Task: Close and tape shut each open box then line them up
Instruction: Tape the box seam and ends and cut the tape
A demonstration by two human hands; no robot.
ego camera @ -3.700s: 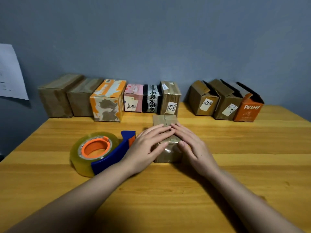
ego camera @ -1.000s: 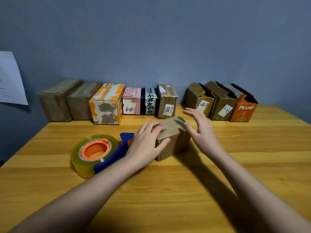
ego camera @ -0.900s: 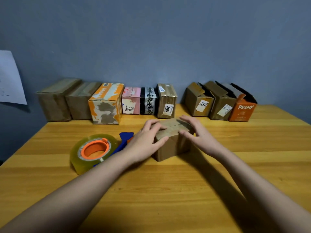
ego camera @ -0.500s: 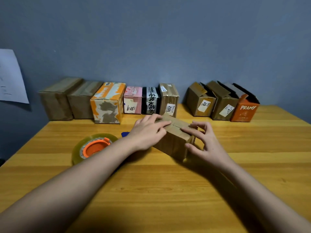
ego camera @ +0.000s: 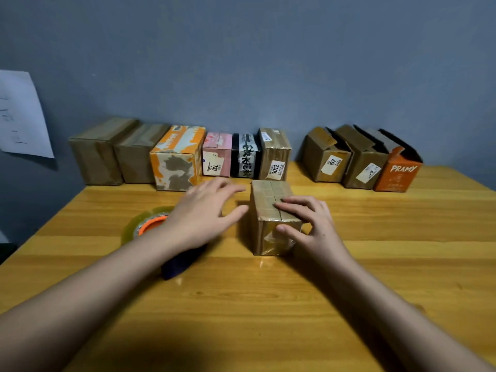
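Note:
A small brown cardboard box [ego camera: 268, 200] with closed flaps and glossy tape on it stands on the table's middle, its short end facing me. My right hand [ego camera: 311, 224] grips it, fingers across the top seam and thumb on the near face. My left hand [ego camera: 204, 213] hovers just left of the box with fingers spread, holding nothing. Under my left forearm lies the tape dispenser [ego camera: 146, 225], with a clear roll, an orange core and a blue handle, largely hidden. Three open boxes [ego camera: 330, 159] stand at the back right, the last one orange [ego camera: 397, 173].
Several closed boxes [ego camera: 177, 159] are lined up against the blue wall at the back left, ending with a brown one labelled 3012 [ego camera: 275, 154]. A gap separates them from the open boxes. A paper sheet [ego camera: 21, 114] hangs on the wall at left. The wooden table [ego camera: 241, 304] spreads in front.
The box has been swung round from a slanted pose so that its short end faces me. My left hand came off it and moved left; my right hand shifted onto its top and front.

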